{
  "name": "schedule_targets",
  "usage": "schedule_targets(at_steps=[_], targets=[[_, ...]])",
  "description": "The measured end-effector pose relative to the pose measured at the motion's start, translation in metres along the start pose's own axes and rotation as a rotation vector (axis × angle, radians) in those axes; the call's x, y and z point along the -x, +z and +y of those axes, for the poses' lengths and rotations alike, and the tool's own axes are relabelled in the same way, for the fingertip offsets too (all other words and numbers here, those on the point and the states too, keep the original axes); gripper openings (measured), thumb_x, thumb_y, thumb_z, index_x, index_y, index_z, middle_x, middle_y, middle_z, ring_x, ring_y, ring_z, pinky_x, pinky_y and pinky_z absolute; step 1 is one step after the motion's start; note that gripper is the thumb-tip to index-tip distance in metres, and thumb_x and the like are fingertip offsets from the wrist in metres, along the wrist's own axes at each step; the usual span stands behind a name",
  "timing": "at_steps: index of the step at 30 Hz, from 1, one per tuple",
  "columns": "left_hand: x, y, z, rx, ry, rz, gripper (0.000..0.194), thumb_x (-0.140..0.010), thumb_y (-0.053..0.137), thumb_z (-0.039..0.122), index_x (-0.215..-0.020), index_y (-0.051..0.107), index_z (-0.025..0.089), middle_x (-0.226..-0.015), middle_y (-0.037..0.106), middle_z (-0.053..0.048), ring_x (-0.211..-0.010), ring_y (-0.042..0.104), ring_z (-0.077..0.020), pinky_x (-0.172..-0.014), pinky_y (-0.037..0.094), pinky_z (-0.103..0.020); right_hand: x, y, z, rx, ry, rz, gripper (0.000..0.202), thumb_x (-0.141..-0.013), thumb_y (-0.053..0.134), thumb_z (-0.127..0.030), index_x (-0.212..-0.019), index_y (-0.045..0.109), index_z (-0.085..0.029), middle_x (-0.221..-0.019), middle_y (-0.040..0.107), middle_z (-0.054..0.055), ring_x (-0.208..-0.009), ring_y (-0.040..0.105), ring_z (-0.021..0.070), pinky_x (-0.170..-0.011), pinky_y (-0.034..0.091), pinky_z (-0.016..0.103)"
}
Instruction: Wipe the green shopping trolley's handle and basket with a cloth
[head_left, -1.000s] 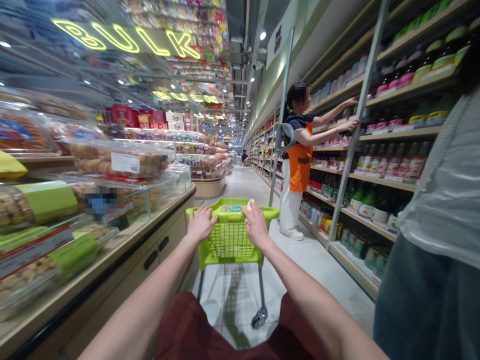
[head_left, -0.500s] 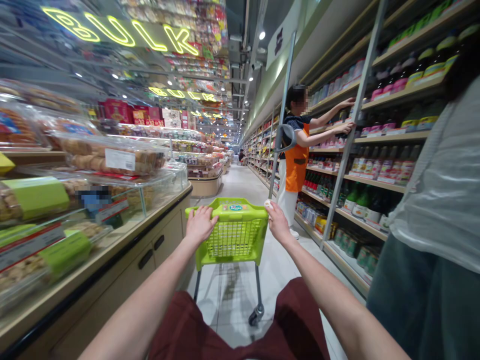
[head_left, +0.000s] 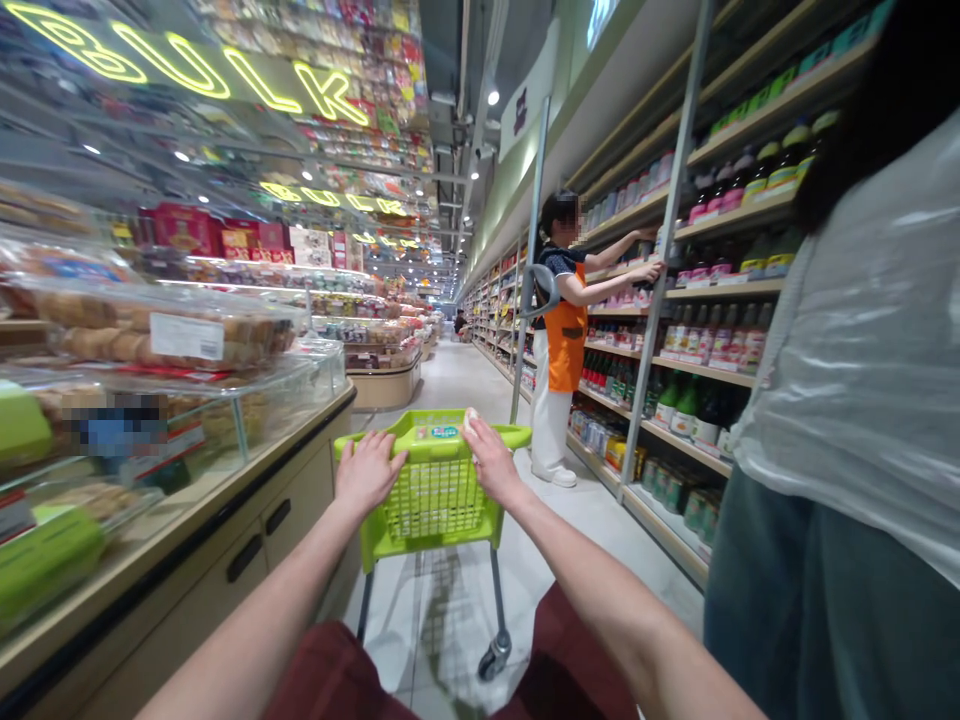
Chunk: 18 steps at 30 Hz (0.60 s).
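A small lime-green shopping cart [head_left: 431,505] with a slatted plastic basket and grey legs stands in front of me. My left hand [head_left: 370,468] is closed over the left part of its handle, fingers curled across the top. On the right of centre, my right hand [head_left: 491,458] rests at the handle, pinching a small white crumpled wad, probably tissue [head_left: 470,420], between thumb and fingers. A sticker [head_left: 444,432] shows on the handle's middle. The basket's contents are mostly hidden behind its back wall.
A wooden counter [head_left: 300,500] with clear boxes of packaged baked goods [head_left: 172,335] runs along the left. Shelves of bottles [head_left: 709,335] line the right. A person in an orange apron [head_left: 564,340] reaches into them; another person in a grey top [head_left: 862,330] stands close right. A tiled aisle [head_left: 469,370] leads ahead.
My right hand has slid from the handle's right end toward its middle, with the white wad. The cart and my left hand sit further left and slightly lower in view.
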<state>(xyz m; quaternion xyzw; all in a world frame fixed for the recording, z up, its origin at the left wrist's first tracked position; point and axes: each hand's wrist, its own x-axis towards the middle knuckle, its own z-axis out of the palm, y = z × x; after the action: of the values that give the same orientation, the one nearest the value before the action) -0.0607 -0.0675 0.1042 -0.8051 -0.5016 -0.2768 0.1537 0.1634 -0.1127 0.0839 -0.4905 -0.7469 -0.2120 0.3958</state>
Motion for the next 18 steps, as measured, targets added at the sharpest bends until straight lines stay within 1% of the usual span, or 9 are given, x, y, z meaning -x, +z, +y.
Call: schedule_targets(at_steps=[3,6,8,9,11,13,15,18], targets=[[0.002,-0.002,0.0,0.001,0.003,0.02,0.042,-0.083,0.033,0.041,-0.111,0.053,0.018,-0.12,0.054,-0.01,-0.116,0.042,-0.0254,-0.097,0.027,-0.046,0.014,-0.016,0.029,0.063,0.053,0.015,0.061,-0.063,0.038,0.003,-0.119,0.049,-0.017,-0.134,0.037,0.009,-0.128,0.024,0.0192,-0.103,0.026,0.044],[0.003,-0.003,0.002,0.0,0.001,0.023,0.042,-0.083,0.033,0.041,-0.111,0.053,0.017,-0.118,0.055,-0.01,-0.115,0.043,-0.0254,-0.096,0.027,-0.045,0.023,-0.031,0.057,0.066,0.193,0.076,0.059,-0.062,0.038,0.003,-0.117,0.051,-0.017,-0.132,0.04,0.009,-0.125,0.03,0.0199,-0.102,0.028,0.044],[0.003,-0.003,0.003,-0.004,-0.004,0.024,0.041,-0.083,0.033,0.041,-0.11,0.053,0.017,-0.118,0.055,-0.01,-0.115,0.043,-0.0254,-0.096,0.028,-0.045,0.024,-0.034,0.066,0.051,0.296,0.126,0.057,-0.064,0.037,0.001,-0.116,0.051,-0.016,-0.13,0.042,0.01,-0.122,0.035,0.0196,-0.101,0.031,0.042],[0.003,-0.003,0.003,-0.008,-0.007,0.026,0.041,-0.083,0.033,0.04,-0.11,0.053,0.017,-0.118,0.055,-0.01,-0.115,0.043,-0.0254,-0.096,0.027,-0.045,0.023,-0.034,0.067,0.042,0.336,0.15,0.055,-0.066,0.036,0.001,-0.117,0.051,-0.015,-0.129,0.043,0.011,-0.121,0.036,0.0194,-0.1,0.032,0.041],[0.003,-0.002,0.004,-0.016,-0.012,0.028,0.04,-0.083,0.033,0.04,-0.109,0.053,0.017,-0.118,0.055,-0.01,-0.115,0.043,-0.0254,-0.096,0.027,-0.045,0.019,-0.029,0.059,0.026,0.367,0.174,0.053,-0.068,0.035,-0.001,-0.117,0.05,-0.012,-0.128,0.043,0.013,-0.12,0.038,0.0192,-0.1,0.034,0.039],[0.003,-0.002,0.004,-0.021,-0.015,0.03,0.04,-0.083,0.033,0.04,-0.109,0.053,0.017,-0.119,0.055,-0.011,-0.116,0.042,-0.0256,-0.097,0.027,-0.045,0.013,-0.02,0.041,0.0,0.331,0.159,0.053,-0.068,0.035,-0.001,-0.118,0.05,-0.012,-0.128,0.043,0.013,-0.12,0.037,0.019,-0.101,0.032,0.037],[0.003,-0.002,0.005,-0.022,-0.016,0.026,0.04,-0.084,0.032,0.04,-0.109,0.053,0.017,-0.119,0.054,-0.011,-0.116,0.042,-0.0258,-0.097,0.027,-0.046,0.006,-0.01,0.017,-0.04,0.241,0.119,0.056,-0.067,0.036,-0.001,-0.121,0.048,-0.014,-0.13,0.042,0.011,-0.122,0.036,0.0184,-0.102,0.03,0.037],[0.003,-0.003,0.005,-0.022,-0.017,0.022,0.04,-0.084,0.032,0.04,-0.109,0.053,0.017,-0.119,0.054,-0.011,-0.115,0.042,-0.0255,-0.097,0.027,-0.046,-0.004,0.001,-0.017,-0.097,0.063,0.053,0.059,-0.067,0.037,-0.002,-0.125,0.044,-0.015,-0.134,0.037,0.01,-0.125,0.03,0.0168,-0.103,0.029,0.036]])
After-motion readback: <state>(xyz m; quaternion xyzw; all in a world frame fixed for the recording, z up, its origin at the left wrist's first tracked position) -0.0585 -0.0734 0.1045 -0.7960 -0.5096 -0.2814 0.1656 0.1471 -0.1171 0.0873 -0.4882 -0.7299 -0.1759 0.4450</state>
